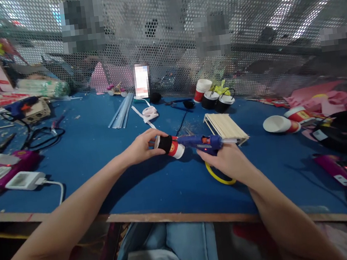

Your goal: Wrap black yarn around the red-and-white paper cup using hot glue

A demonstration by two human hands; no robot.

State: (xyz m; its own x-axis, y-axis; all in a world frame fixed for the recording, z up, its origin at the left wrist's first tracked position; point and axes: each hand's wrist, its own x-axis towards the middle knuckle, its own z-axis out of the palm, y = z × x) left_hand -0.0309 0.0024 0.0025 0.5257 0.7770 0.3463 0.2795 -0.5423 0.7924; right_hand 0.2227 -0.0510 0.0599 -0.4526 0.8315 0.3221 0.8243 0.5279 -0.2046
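My left hand (144,146) is closed around a small paper cup (178,149), which lies tilted on its side above the table. One part of the cup is wrapped in a black band (165,143); the rest shows red and white. In my right hand (232,158) is a blue hot glue gun (198,141), pointing left, a clear glue stick (229,140) poking out of its back. The gun's nozzle reaches the cup's side; whether it touches cannot be made out. A yellow ring (219,177) lies below my right hand, partly hidden.
A wooden stick rack (227,127) sits right of the glue gun. Behind stand black-wrapped cups (210,100), white ribbon (149,113), clear glue sticks (121,111) and a lit phone (141,81). Purple power strips (11,167) lie left and right. A perforated metal screen (164,51) closes the back.
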